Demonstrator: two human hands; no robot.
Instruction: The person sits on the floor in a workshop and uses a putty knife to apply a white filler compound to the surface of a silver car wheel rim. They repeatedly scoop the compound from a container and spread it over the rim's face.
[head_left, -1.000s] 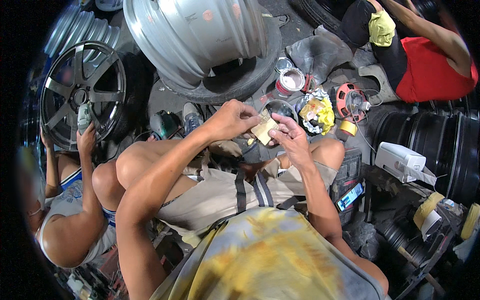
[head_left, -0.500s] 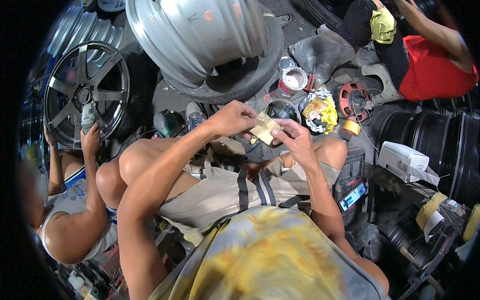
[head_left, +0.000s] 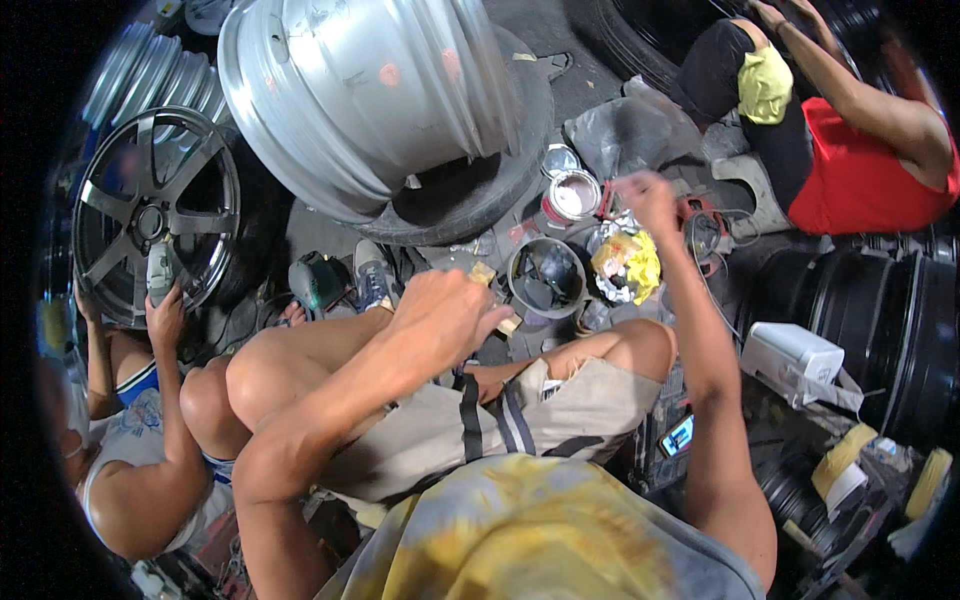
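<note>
My left hand [head_left: 440, 318] is closed on a small folded piece of tan paper that looks like sandpaper [head_left: 482, 273]; its ends stick out past the fingers, above my knees. Stretched forward to the right, my right hand [head_left: 646, 200] is smeared by motion. Its fingers come close to a red object [head_left: 606, 199] beside an open can of pale paste [head_left: 574, 195]; whether they touch it I cannot tell. Below that hand lies crumpled foil with yellow wrapping [head_left: 628, 263]. A round bucket with dark contents [head_left: 547, 250] stands between my two hands.
A large silver wheel rim [head_left: 370, 95] rests on a tire [head_left: 470, 205] ahead. At left, a person holds a tool against a dark spoked wheel [head_left: 150, 220]. Another person in red [head_left: 865, 170] sits at far right. Black rims [head_left: 850, 300] and a white box [head_left: 792, 355] stand at right.
My right hand has let go of the tan paper and swung forward and right, toward the paste can. My left hand keeps the paper and has moved slightly down. The whole view has shifted a little.
</note>
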